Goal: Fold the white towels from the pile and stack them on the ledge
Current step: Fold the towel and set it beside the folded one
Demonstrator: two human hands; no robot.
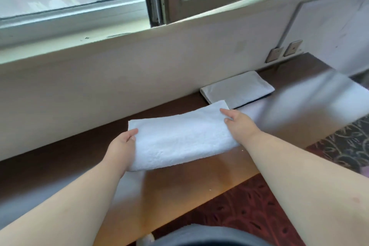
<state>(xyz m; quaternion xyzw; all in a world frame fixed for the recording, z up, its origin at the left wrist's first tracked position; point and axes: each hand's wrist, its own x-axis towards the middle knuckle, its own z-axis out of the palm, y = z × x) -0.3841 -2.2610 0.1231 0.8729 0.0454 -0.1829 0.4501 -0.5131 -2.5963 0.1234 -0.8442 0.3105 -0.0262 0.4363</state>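
A folded white towel (179, 138) hangs a little above the dark wooden ledge (65, 158), held at both ends. My left hand (121, 146) grips its left end, thumb on top and fingers hidden underneath. My right hand (237, 124) holds the right end the same way, thumb lying on the top surface. Beyond it, against the wall, a second folded white towel (237, 90) lies flat on the ledge. The pile of unfolded towels is out of view.
A cream wall (119, 78) rises behind the ledge, with a window sill and window frame above. Two wall sockets (285, 51) sit at the right. Patterned red carpet (245, 213) runs below the ledge's front edge. My grey-clad lap shows at the bottom.
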